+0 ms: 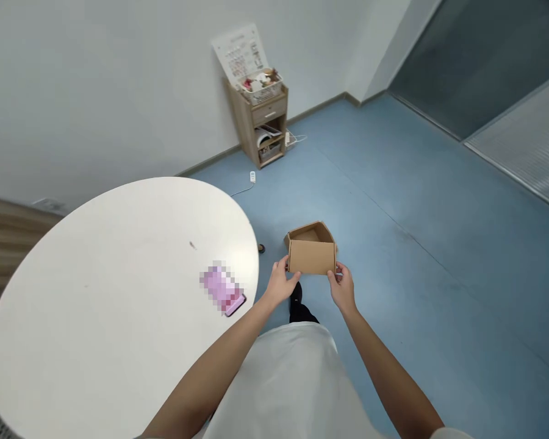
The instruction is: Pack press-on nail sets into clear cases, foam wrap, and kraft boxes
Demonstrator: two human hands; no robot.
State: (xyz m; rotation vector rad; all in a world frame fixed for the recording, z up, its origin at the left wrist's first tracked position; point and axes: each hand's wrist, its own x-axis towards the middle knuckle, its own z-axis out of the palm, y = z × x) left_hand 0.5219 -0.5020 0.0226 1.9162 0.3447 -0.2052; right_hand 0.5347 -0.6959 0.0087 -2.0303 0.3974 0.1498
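Observation:
Between my two hands is a small brown cardboard box (312, 257), with a flat, plain face toward me. My left hand (281, 282) grips its left end, thumb in front and fingers partly hidden behind. At the right end my right hand (342, 286) holds it the same way. Just beyond it shows an open cardboard carton (322, 231) with raised walls. Whether the two pieces are joined or apart, I cannot tell. The box is held beyond the right edge of the white round table (119, 317), over the floor.
A phone (224, 289), blurred over, lies near the table's right edge. By the wall stands a wooden cabinet (269, 113) bearing a white basket (263, 91) and a leaning board (240, 55). A white plug-like device (252, 177) with a cable lies on the blue floor (416, 244).

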